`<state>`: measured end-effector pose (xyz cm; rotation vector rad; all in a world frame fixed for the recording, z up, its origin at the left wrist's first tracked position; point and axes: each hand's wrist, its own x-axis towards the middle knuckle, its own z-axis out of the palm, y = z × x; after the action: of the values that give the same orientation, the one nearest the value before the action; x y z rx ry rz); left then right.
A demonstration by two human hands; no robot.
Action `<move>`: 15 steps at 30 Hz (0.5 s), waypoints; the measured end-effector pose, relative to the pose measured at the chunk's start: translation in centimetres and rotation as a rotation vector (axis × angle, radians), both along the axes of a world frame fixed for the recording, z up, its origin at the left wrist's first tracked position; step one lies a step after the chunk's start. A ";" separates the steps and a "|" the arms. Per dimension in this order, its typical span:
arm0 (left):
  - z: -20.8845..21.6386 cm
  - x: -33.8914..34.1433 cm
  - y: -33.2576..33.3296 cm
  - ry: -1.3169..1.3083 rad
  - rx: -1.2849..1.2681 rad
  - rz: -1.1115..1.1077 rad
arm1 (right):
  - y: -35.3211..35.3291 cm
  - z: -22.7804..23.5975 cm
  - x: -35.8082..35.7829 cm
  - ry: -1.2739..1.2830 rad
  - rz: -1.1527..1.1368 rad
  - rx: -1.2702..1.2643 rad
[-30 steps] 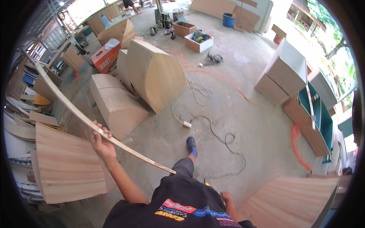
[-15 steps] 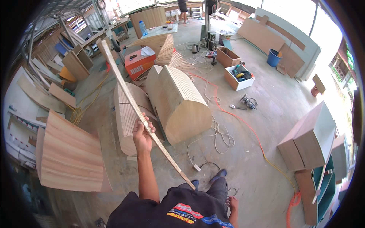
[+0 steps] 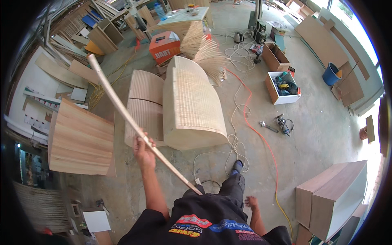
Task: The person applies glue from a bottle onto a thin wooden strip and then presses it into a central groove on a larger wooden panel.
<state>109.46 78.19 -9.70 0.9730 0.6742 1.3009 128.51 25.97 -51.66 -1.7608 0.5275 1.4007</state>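
Observation:
My left hand (image 3: 144,152) is wrapped round a long, thin wooden strip (image 3: 121,108), below its middle. The strip slants from the upper left down to my waist, and its low end reaches my dark shirt. Beyond it on the floor stands a large pale wooden form (image 3: 196,102) with a rounded, slatted top. A second, darker slatted form (image 3: 143,116) sits against its left side, partly behind the strip. My right hand (image 3: 251,202) hangs low by my right side, fingers loosely curled and a little apart, with nothing visible in it.
A curved wooden panel piece (image 3: 81,136) stands at left. Loose cords (image 3: 241,106) and an orange hose (image 3: 267,147) cross the floor. To the right are a box of tools (image 3: 281,98), a power tool (image 3: 283,124), a blue bucket (image 3: 330,75) and wooden cabinets (image 3: 326,194).
The view has shifted, and the wooden forms show more of their tops. The strip's upper end sits lower and farther left. One foot has stepped forward. My left hand keeps its hold.

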 end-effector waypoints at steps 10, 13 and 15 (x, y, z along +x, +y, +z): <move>2.5 8.9 0.0 0.233 0.066 0.235 | 6.9 7.8 23.3 -0.249 -0.084 0.145; 2.4 9.6 -0.3 0.265 0.068 0.262 | 6.9 5.7 21.9 -0.130 -0.016 0.087; 2.6 9.2 0.2 0.267 0.087 0.235 | 6.5 3.5 20.5 -0.041 0.053 0.016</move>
<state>118.64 78.36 -7.13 1.1777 0.9665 1.4280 148.98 32.44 -48.18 -1.7985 0.4497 1.3976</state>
